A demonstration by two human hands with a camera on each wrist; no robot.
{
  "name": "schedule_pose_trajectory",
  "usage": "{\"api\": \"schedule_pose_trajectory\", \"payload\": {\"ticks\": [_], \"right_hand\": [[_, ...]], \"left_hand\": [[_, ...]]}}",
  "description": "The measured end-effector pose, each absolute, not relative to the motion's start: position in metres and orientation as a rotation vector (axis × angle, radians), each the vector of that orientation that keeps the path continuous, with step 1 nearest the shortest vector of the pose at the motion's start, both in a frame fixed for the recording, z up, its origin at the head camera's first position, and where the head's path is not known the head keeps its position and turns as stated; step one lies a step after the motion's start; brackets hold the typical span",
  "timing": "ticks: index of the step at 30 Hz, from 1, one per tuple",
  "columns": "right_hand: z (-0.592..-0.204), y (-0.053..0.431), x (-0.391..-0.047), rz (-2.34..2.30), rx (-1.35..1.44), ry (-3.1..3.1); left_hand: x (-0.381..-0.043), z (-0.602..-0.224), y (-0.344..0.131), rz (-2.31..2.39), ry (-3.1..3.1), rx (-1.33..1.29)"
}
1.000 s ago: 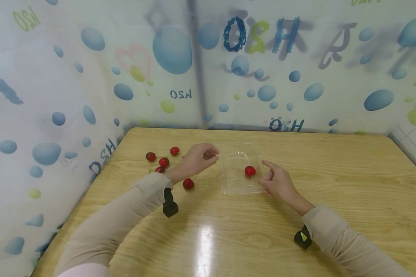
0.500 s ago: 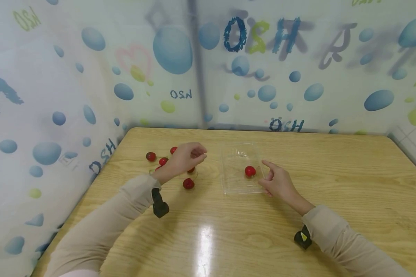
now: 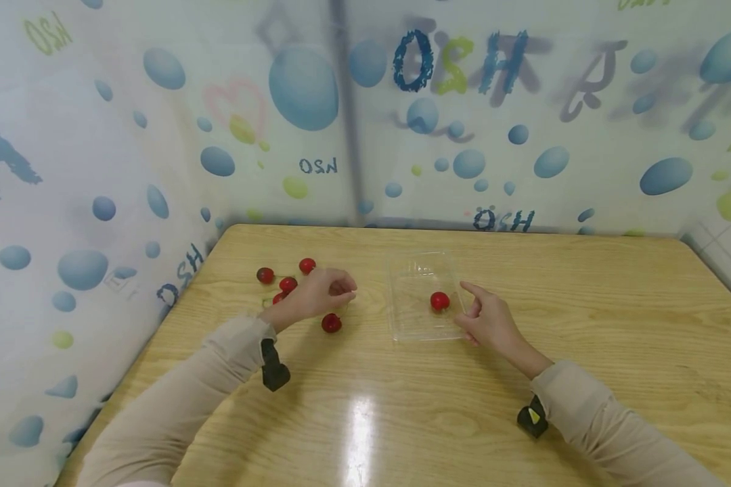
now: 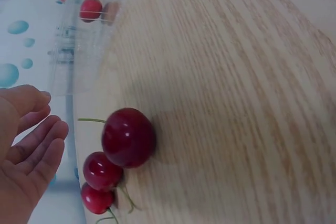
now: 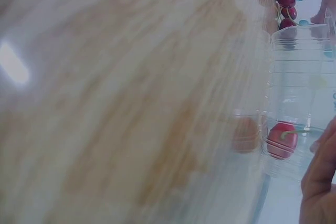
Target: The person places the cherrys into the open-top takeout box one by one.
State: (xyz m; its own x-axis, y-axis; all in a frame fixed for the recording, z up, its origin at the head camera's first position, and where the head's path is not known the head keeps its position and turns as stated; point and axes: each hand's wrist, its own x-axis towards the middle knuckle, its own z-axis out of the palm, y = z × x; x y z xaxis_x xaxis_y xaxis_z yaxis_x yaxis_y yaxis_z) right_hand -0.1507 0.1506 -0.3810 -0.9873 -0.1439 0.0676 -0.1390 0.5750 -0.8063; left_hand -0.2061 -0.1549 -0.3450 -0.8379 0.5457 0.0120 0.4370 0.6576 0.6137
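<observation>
My left hand (image 3: 317,294) hovers over the loose cherries on the table, its thumb and fingers apart with nothing between them. In the left wrist view, a dark red cherry (image 4: 128,137) with a green stem lies near its fingertips, beside two smaller-looking ones. A clear plastic box (image 3: 411,325) sits at the middle of the table with one bright red cherry (image 3: 440,302) inside. My right hand (image 3: 493,328) holds the box at its right wall, thumb at the rim and index finger stretched along it. The box partly blurs into the background in the right wrist view.
Several other cherries lie at the left, among them a far cherry (image 3: 307,265) and a near cherry (image 3: 331,323). The wooden table (image 3: 585,291) meets a patterned curtain (image 3: 402,135) at its back edge. Both wrists wear black cameras.
My left hand has moved left from beside the box to the loose cherries, then a little nearer and lower. The right hand, the box and its cherry have stayed put.
</observation>
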Motion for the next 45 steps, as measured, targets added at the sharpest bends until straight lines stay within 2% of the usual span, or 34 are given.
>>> {"api": "schedule_pose_trajectory", "payload": {"ticks": [17,45], "right_hand": [[-0.380,0.151,-0.150,-1.409,-0.238,2.783],[-0.381,0.152,-0.152,-1.397,-0.233,2.781]], "left_hand": [[-0.206,-0.356,-0.159,0.751,2.709,0.813],[-0.206,-0.360,-0.161,0.717,2.679,0.832]]}}
